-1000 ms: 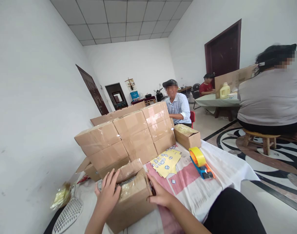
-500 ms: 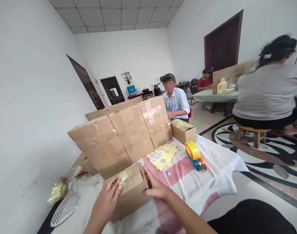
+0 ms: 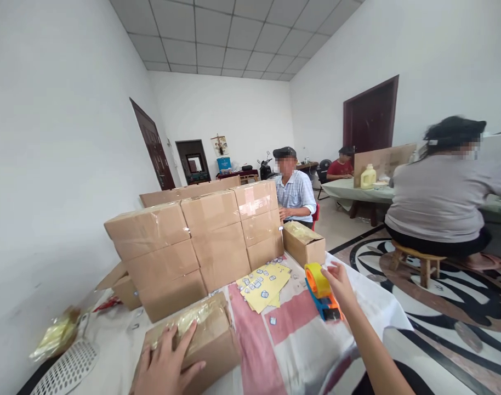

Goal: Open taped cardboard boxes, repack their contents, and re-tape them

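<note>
My left hand (image 3: 168,359) lies with fingers spread on the top of a cardboard box (image 3: 217,345) close to me. Shiny yellowish tape runs along that box's lid, which is folded down. At the right, my right hand (image 3: 340,282) reaches to a tape dispenser (image 3: 322,307) with a blue and orange body. Its fingertips are at the edge of the yellow tape roll (image 3: 321,281), fingers slightly curved and apart. A firm hold on the dispenser does not show, and it still rests on the table.
Stacked cardboard boxes (image 3: 213,241) form a wall across the table, with another taped box (image 3: 303,244) at their right. Yellow printed sheets (image 3: 265,285) lie before them. A white perforated fly swatter (image 3: 67,367) is at the left. A co-worker (image 3: 295,189) sits beyond the boxes.
The near box's open flap has been folded down. My right hand has left the box's right end and moved right to the tape dispenser. My left hand has spread over the lid.
</note>
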A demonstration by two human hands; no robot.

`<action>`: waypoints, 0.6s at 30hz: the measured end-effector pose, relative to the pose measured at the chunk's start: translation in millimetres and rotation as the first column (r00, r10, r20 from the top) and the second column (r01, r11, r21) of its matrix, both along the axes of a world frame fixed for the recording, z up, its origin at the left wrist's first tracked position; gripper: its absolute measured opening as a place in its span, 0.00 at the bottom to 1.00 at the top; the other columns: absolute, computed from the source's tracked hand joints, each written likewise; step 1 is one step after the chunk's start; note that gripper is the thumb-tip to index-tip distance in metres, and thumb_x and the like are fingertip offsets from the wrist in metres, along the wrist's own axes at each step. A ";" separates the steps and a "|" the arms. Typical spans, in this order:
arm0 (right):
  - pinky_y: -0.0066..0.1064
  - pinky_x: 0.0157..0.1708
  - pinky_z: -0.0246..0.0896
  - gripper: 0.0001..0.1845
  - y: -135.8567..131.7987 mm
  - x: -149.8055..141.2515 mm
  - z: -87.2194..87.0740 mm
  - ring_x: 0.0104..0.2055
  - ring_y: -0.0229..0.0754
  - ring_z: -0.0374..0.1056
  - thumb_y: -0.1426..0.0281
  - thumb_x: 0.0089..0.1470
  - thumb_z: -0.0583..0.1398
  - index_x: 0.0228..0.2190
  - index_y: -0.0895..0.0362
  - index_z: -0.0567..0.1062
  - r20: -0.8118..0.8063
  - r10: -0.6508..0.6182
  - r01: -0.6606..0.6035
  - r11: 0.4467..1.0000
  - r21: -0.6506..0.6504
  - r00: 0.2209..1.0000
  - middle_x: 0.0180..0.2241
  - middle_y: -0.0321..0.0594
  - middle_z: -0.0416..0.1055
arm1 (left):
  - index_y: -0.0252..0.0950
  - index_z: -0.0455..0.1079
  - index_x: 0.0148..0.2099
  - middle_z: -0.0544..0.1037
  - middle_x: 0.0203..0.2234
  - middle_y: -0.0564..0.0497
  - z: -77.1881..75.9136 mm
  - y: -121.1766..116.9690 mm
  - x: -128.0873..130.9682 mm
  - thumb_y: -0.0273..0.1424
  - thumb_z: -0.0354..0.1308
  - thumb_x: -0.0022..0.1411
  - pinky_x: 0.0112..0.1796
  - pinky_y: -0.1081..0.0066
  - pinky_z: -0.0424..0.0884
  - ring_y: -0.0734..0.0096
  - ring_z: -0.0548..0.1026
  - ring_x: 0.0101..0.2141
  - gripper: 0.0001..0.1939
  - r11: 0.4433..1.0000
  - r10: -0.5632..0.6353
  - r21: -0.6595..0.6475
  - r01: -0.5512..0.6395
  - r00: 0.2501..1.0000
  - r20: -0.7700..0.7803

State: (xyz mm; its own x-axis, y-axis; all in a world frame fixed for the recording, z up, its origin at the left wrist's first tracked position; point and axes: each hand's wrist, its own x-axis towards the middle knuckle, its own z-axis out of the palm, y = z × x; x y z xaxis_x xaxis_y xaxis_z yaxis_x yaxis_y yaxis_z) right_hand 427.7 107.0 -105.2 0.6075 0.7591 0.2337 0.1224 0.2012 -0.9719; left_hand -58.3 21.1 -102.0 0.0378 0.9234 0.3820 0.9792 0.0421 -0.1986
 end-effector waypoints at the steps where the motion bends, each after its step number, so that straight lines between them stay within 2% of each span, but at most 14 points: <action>1: 0.42 0.43 0.68 0.35 4.8 2.0 -2.6 0.42 0.53 0.71 0.46 0.41 0.65 0.44 0.58 0.73 -0.025 0.074 -0.075 0.996 -0.045 0.997 0.37 0.43 0.73 | 0.52 0.68 0.65 0.73 0.62 0.41 -2.7 0.5 -1.5 0.43 0.62 0.58 0.61 0.45 0.60 0.43 0.69 0.62 0.32 1.000 -0.006 0.013 0.006 1.000 0.006; 3: 0.37 0.31 0.66 0.30 9.2 0.3 -10.0 0.30 0.47 0.69 0.45 0.42 0.65 0.34 0.59 0.74 -0.056 0.208 -0.213 0.972 -0.096 0.976 0.27 0.39 0.71 | 0.52 0.67 0.66 0.72 0.63 0.42 -7.5 2.0 -5.8 0.43 0.61 0.59 0.61 0.44 0.60 0.43 0.68 0.63 0.32 1.000 -0.030 0.006 0.030 0.999 0.032; 5: 0.34 0.26 0.62 0.29 9.0 -3.6 -16.2 0.27 0.45 0.68 0.44 0.45 0.65 0.30 0.59 0.76 -0.086 0.304 -0.313 0.943 -0.114 0.949 0.24 0.39 0.71 | 0.52 0.66 0.67 0.70 0.65 0.43 -10.1 3.2 -9.8 0.43 0.60 0.61 0.61 0.44 0.61 0.43 0.67 0.64 0.32 0.998 -0.052 -0.035 0.054 0.996 0.070; 10: 0.35 0.28 0.64 0.31 6.2 -7.0 -15.7 0.28 0.45 0.71 0.42 0.47 0.63 0.31 0.60 0.77 -0.131 0.378 -0.394 0.910 -0.126 0.916 0.27 0.43 0.76 | 0.51 0.65 0.67 0.68 0.66 0.44 -8.9 2.3 -12.9 0.44 0.59 0.62 0.62 0.43 0.61 0.46 0.64 0.66 0.32 0.994 -0.061 -0.083 0.069 0.993 0.097; 13: 0.37 0.32 0.69 0.28 3.0 -6.1 -9.2 0.32 0.50 0.75 0.47 0.45 0.68 0.31 0.60 0.79 -0.136 0.477 -0.494 0.855 -0.160 0.868 0.31 0.47 0.80 | 0.53 0.68 0.65 0.68 0.65 0.45 -11.2 3.2 -16.6 0.47 0.61 0.61 0.62 0.44 0.62 0.47 0.66 0.65 0.30 0.995 -0.079 -0.053 0.084 0.993 0.084; 15: 0.36 0.32 0.70 0.24 0.3 -5.9 -6.4 0.32 0.50 0.75 0.50 0.42 0.71 0.29 0.59 0.80 -0.122 0.533 -0.547 0.818 -0.179 0.837 0.30 0.46 0.80 | 0.54 0.70 0.63 0.69 0.65 0.45 -16.0 5.4 -22.0 0.48 0.61 0.60 0.61 0.45 0.64 0.47 0.67 0.65 0.29 0.995 -0.094 -0.013 0.095 0.993 0.074; 18: 0.36 0.33 0.70 0.23 -4.0 -8.0 -8.3 0.32 0.50 0.75 0.53 0.40 0.72 0.29 0.59 0.80 -0.083 0.579 -0.584 0.793 -0.173 0.811 0.29 0.43 0.80 | 0.55 0.73 0.61 0.71 0.63 0.47 -26.1 9.2 -32.0 0.50 0.61 0.59 0.61 0.45 0.64 0.48 0.69 0.63 0.28 0.991 -0.127 0.045 0.124 0.990 0.059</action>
State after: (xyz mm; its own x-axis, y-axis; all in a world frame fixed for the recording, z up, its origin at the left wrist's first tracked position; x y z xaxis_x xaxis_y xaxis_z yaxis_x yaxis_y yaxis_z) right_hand 419.7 102.9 -113.4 0.0412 0.9980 0.0479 0.0151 0.0473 -0.9988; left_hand -90.3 30.3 -128.2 0.1278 0.8961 0.4251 0.9875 -0.0752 -0.1384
